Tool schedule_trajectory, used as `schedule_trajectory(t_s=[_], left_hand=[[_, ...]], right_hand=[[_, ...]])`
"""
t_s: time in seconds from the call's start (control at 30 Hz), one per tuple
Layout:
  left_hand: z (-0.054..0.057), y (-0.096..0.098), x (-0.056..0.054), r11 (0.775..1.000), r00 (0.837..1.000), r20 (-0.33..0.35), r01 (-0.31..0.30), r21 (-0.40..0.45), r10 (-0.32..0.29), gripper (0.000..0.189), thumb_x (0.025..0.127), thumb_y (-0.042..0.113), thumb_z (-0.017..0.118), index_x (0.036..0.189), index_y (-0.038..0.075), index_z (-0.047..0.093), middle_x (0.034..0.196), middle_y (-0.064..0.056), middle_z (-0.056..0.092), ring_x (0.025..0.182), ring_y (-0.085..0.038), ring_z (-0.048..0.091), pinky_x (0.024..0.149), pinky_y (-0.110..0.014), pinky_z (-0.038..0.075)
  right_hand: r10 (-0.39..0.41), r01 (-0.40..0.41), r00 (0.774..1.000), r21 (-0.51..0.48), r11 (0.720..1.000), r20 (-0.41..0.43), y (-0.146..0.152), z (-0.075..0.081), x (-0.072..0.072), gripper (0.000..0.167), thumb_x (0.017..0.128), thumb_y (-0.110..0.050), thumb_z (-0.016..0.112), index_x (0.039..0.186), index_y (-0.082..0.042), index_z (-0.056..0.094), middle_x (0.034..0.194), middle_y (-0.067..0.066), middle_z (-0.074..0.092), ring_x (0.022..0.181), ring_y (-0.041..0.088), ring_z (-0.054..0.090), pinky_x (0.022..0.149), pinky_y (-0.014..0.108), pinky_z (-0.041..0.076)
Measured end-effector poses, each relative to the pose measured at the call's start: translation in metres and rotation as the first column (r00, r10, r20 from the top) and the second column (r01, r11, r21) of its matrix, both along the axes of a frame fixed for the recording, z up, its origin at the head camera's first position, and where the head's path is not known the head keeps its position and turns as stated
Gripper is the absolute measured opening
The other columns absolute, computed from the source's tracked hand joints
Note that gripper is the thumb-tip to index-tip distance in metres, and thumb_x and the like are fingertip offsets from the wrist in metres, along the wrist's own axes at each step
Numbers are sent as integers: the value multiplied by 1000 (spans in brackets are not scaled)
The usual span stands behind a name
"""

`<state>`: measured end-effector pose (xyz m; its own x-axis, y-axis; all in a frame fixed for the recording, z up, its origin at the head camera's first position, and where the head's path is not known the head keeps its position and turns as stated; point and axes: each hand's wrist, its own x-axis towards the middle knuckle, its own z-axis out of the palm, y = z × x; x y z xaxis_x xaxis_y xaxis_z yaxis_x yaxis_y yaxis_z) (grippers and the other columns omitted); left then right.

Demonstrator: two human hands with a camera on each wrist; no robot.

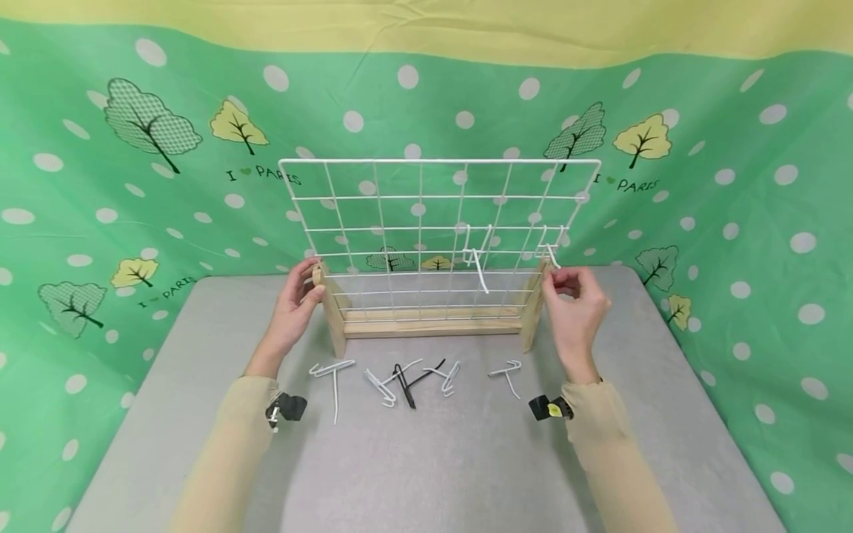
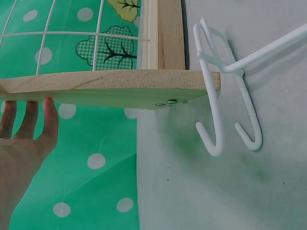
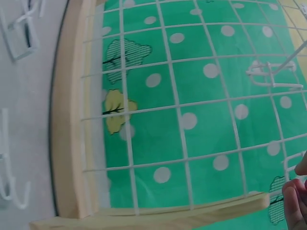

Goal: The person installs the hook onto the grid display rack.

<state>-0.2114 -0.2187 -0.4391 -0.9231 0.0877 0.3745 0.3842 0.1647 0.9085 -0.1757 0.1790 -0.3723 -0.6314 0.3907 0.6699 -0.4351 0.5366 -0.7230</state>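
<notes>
A white wire grid panel (image 1: 421, 197) stands in a wooden frame (image 1: 433, 326). My left hand (image 1: 296, 300) grips the frame's left side post, thumb in front; in the left wrist view its fingers (image 2: 50, 120) press the outer face of the board. Near the top of the right post, my right hand (image 1: 574, 303) pinches the prong end of a white hook (image 1: 548, 250) on the grid's right edge, and its fingertips partly hide that end. Another white hook (image 1: 476, 259) hangs on the grid to the left, its prong pointing forward.
In front of the frame, several loose white hooks (image 1: 335, 370) and black hook pieces (image 1: 404, 385) lie on the grey table (image 1: 426, 474). Green dotted cloth (image 1: 373, 96) rises behind and on both sides. Each wrist carries a small black camera (image 1: 288, 407).
</notes>
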Motion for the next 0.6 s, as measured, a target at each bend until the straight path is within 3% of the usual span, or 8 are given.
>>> schedule_trajectory(t_s=[0.03, 0.17, 0.27, 0.43, 0.6], left_hand=[[1, 0, 0, 1000, 1000, 2, 1, 0, -1, 46, 99, -5, 46, 142, -3, 32, 140, -28, 39, 121, -29, 44, 86, -19, 44], [-1, -1, -1, 1000, 1000, 13, -3, 0, 3, 45, 100, -2, 47, 143, -1, 33, 140, -25, 40, 123, -35, 42, 88, -19, 44], [-5, -3, -3, 1000, 1000, 8, -4, 3, 4, 45, 100, -2, 47, 143, 0, 34, 139, -23, 41, 121, -27, 45, 88, -20, 45], [-7, -3, -4, 1000, 1000, -3, 0, 11, 0, 45, 99, -3, 46, 142, -1, 34, 138, -22, 42, 116, -15, 46, 88, -19, 45], [-5, -2, -3, 1000, 1000, 7, -6, 3, 6, 46, 99, -2, 47, 143, 0, 33, 139, -23, 41, 118, -20, 45, 88, -19, 44]], right_hand=[[3, -3, 1000, -5, 1000, 13, -1, 0, 3, 6, 79, 13, 64, 79, 16, 59, 74, 26, 62, 63, -2, 53, 61, 15, 47], [27, -26, 997, -17, 1000, 76, 11, -26, -3, 7, 81, 8, 66, 80, 11, 61, 74, 21, 63, 62, -5, 53, 60, 10, 45], [49, -47, 993, -13, 999, 112, 22, -47, -9, 7, 82, 5, 68, 79, 8, 62, 73, 17, 64, 61, -4, 54, 59, 10, 46], [69, -68, 989, -11, 998, 132, 26, -59, -6, 8, 81, 6, 68, 77, 7, 61, 69, 16, 62, 60, -2, 54, 58, 9, 45], [78, -77, 984, -11, 997, 161, 28, -65, -2, 8, 80, 5, 68, 76, 6, 61, 69, 14, 62, 58, -3, 53, 56, 9, 45]])
